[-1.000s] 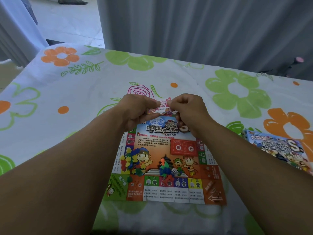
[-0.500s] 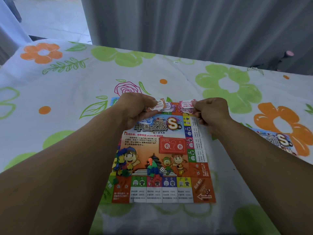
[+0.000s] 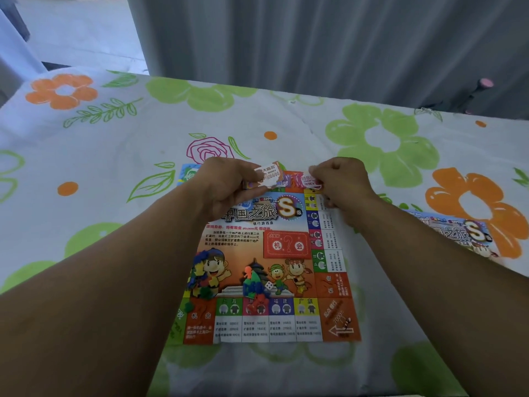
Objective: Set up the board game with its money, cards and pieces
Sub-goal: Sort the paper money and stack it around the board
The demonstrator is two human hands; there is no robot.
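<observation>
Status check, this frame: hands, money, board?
Left hand pinches orange play-money notes. Right hand pinches pink note. Game board flat on tablecloth, plastic pieces heaped on it. Nothing blocking.

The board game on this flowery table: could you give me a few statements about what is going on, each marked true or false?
1. The left hand holds a small stack of paper money. True.
2. The right hand lies flat and empty on the table. False: it pinches a pink note above the far edge of the board.
3. The game board lies open on the flowered tablecloth. True.
4. The coloured pieces are scattered over the cloth, off the board. False: they sit heaped on the board, on its near left part.
5. A white die lies on the board. True.
</observation>
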